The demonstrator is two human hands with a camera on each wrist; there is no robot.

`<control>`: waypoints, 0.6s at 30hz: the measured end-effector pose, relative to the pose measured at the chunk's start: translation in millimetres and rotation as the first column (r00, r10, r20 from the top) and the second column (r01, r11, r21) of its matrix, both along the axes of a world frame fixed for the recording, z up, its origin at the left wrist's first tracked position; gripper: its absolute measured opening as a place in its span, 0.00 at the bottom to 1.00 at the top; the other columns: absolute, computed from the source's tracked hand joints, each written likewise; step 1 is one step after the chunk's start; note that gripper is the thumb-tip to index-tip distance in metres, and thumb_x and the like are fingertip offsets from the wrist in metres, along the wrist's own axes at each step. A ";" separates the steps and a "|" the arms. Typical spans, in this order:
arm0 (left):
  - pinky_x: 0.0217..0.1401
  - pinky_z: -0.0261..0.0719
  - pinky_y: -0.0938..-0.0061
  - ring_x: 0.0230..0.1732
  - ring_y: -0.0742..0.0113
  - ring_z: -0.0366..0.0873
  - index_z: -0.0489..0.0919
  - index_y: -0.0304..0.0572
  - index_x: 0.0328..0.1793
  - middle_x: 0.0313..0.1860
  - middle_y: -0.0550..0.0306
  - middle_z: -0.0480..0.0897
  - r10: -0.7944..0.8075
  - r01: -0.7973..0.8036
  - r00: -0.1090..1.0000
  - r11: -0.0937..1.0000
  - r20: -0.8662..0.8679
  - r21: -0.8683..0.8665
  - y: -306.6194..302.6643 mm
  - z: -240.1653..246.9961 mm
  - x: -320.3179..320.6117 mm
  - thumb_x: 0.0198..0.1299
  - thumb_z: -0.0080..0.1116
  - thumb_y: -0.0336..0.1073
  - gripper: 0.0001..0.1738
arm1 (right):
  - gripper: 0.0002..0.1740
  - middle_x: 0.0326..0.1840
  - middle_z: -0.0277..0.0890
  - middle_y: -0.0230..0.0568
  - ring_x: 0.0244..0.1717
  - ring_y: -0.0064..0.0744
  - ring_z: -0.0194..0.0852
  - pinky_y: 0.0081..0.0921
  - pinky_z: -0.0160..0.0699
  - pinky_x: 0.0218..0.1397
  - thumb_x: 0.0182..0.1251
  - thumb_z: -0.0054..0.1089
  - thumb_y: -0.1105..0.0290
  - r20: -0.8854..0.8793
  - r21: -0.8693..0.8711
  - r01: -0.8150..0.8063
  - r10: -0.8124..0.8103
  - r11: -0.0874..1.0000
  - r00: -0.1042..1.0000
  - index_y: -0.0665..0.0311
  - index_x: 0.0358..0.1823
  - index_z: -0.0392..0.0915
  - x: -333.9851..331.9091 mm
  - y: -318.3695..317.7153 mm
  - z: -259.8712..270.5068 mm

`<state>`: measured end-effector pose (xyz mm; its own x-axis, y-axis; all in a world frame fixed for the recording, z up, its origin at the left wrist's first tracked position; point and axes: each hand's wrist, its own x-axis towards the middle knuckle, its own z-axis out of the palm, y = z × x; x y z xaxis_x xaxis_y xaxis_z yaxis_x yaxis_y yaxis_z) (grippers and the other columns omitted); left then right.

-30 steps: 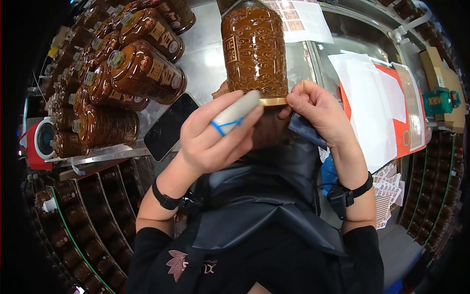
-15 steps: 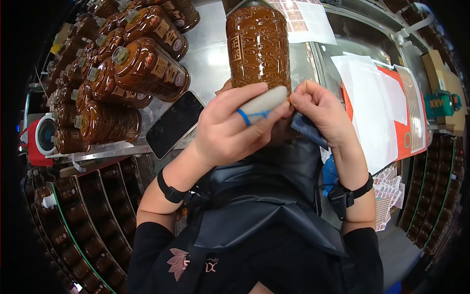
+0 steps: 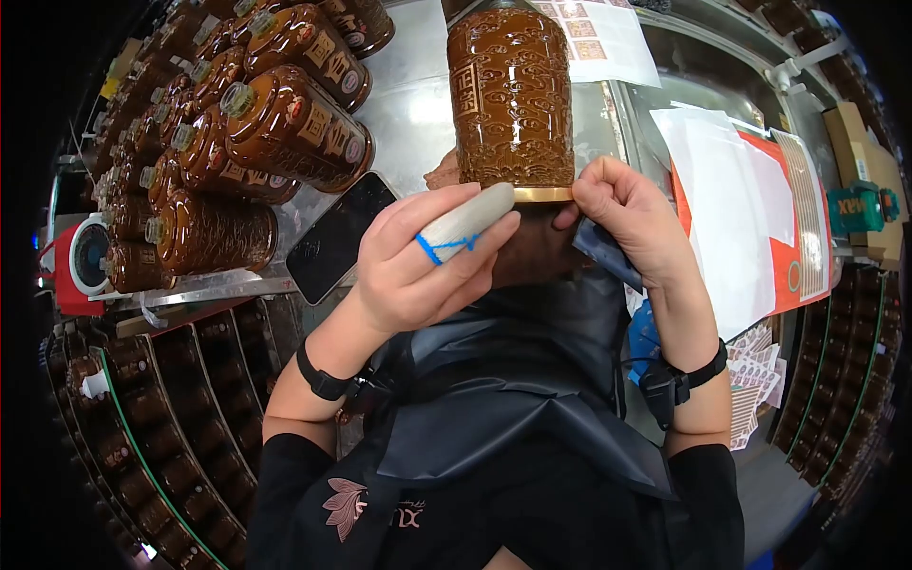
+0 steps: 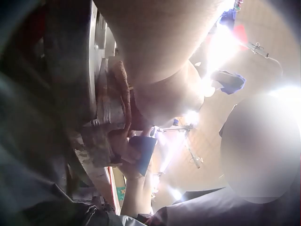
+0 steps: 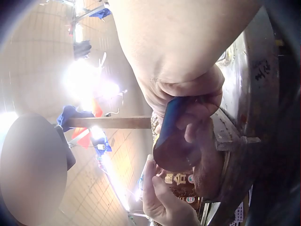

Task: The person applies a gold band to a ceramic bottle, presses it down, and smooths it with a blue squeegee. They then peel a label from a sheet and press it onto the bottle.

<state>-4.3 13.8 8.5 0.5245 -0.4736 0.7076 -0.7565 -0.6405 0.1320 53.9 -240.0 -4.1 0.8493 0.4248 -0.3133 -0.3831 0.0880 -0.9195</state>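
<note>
A brown bottle [image 3: 511,100] with raised wave relief lies with its base toward me. Around that base runs a narrow gold strip [image 3: 540,195]. My right hand [image 3: 622,214] pinches the strip's end at the base's right side. A dark blue sheet [image 3: 608,253] sticks out under the same hand; the right wrist view shows this blue sheet [image 5: 171,115] against the fingers. My left hand [image 3: 408,256] wears a grey finger sleeve [image 3: 465,225] tied with blue string. Its sleeved tip touches the strip's left part, with the other fingers loosely bent around nothing.
Several brown bottles [image 3: 299,128] stand crowded at the left. A black phone [image 3: 340,237] lies at the table edge. White sheets [image 3: 717,218] rest on a red-orange folder [image 3: 686,195] at the right. Printed label sheets [image 3: 589,43] lie behind the bottle. Bottle racks [image 3: 180,408] flank me below.
My left hand slid right along the strip to the right hand, then came back left, uncovering the gold strip. My right hand kept its pinch.
</note>
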 end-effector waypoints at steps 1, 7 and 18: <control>0.55 0.86 0.63 0.58 0.54 0.84 0.91 0.42 0.55 0.57 0.53 0.88 0.018 -0.018 1.000 1.000 0.020 0.004 -1.6 -0.1 2.0 0.50 0.68 0.27 0.22 | 0.14 0.34 0.89 0.38 0.31 0.14 0.80 0.13 0.75 0.37 0.75 0.71 0.60 0.003 0.004 0.002 -0.002 1.000 1.000 0.61 0.40 0.77 -0.1 0.2 0.6; 0.56 0.83 0.64 0.58 0.57 0.81 0.90 0.46 0.58 0.59 0.57 0.86 0.041 -0.041 0.998 0.999 0.057 -0.003 -15.3 -4.9 11.7 0.51 0.69 0.30 0.24 | 0.14 0.33 0.89 0.37 0.31 0.13 0.79 0.12 0.74 0.35 0.75 0.70 0.60 0.001 0.017 -0.004 0.004 1.000 1.000 0.61 0.40 0.77 0.4 0.3 -0.9; 0.61 0.80 0.62 0.57 0.53 0.79 0.89 0.40 0.59 0.59 0.50 0.87 0.119 -0.119 0.993 0.991 -0.004 -0.068 1.0 -8.0 -5.3 0.54 0.69 0.29 0.23 | 0.14 0.33 0.89 0.36 0.30 0.13 0.79 0.12 0.74 0.35 0.75 0.70 0.59 0.022 0.006 0.002 -0.002 1.000 1.000 0.60 0.39 0.77 0.1 1.6 -1.0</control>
